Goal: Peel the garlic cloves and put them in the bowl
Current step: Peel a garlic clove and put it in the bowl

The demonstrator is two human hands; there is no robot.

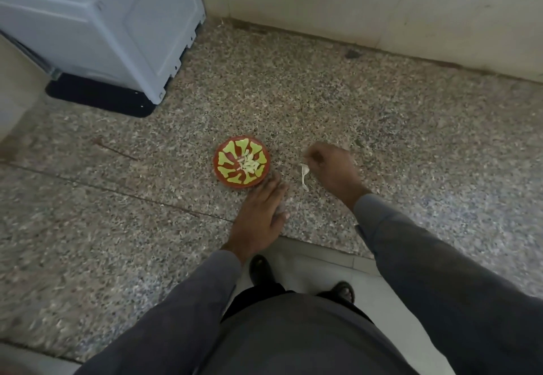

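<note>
Your right hand had its fingers curled, pinching a white garlic piece hanging below them. The bowl of peeled cloves sat to its left, nearer your left hand, which lay flat, fingers straight, touching the rim.

The right hand's fingertips curl under the palm and are hidden, so whether they pinch anything cannot be told. A pale scrap of garlic skin lies just beside it; contact between them is unclear. The left hand covers part of the desk near its front edge, and something pale beneath its fingers is too blurred to identify. The cloves in the bowl are too small to count. A white appliance is cut off by the top and left edges.
</note>
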